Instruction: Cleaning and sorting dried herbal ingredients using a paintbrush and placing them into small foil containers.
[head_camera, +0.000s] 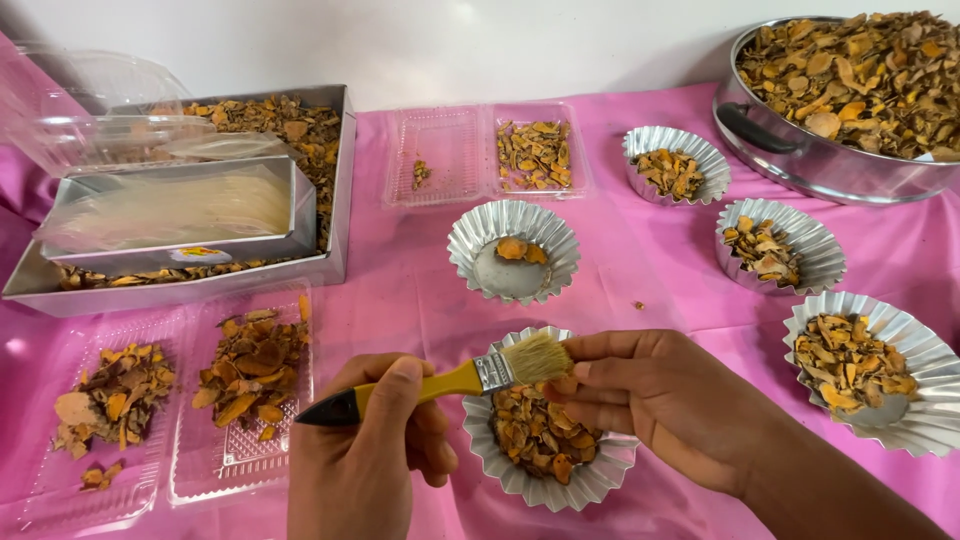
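Pink tablecloth (640, 250) covers the whole surface; large steel pan (800, 150) far right at the back, heaped with dried orange-brown slices; rectangular steel tray (335, 200) back left, holds more slices plus a smaller steel tray (290, 215) set inside it; clear plastic lid (80, 110) leans over that corner; clear two-cell clamshell (450, 160) at centre back, one cell with a layer of slices, the other nearly bare; second clear clamshell (190, 480) front left, slices piled in both cells; three fluted foil cups on the right side, each part filled (655, 140) (820, 235) (925, 345); middle foil cup (470, 250) holds only a couple of pieces.

Front foil cup (590, 480) sits between the hands, filled with slices; right hand (650, 400) rests at its rim, fingers curled narrow around something at the bristles, can't tell what; left hand (365, 450) wraps closed round the handle of the paintbrush (450, 380); yellow-and-black handle, pale bristles over the front cup, touching the right fingertips (575, 375).
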